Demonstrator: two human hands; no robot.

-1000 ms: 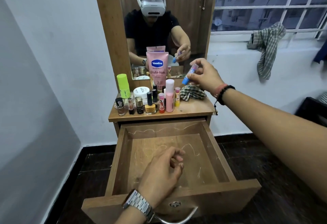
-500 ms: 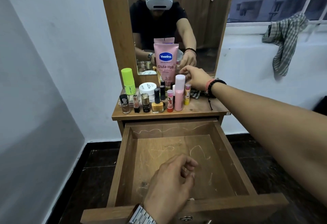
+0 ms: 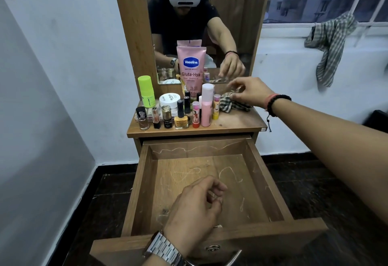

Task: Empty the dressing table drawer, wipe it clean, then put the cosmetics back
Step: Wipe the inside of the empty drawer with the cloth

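The wooden drawer is pulled out and holds nothing; its floor shows pale scratch marks. My left hand hovers over the drawer's front part, fingers loosely curled, holding nothing. On the table top stand several cosmetics: a pink Vaseline tube, a green bottle, a white jar, a pink bottle, nail polishes. My right hand reaches over a checked cloth at the table's back right, fingertips pinched together just above it and nothing in them.
A mirror rises behind the cosmetics. A white wall stands on the left and a window ledge on the right, with a second checked cloth hanging from it. The floor is dark.
One second ago my right hand held a small blue-capped tube in the air; it has since gone down behind the bottles and come away without it. My left hand stays over the drawer.
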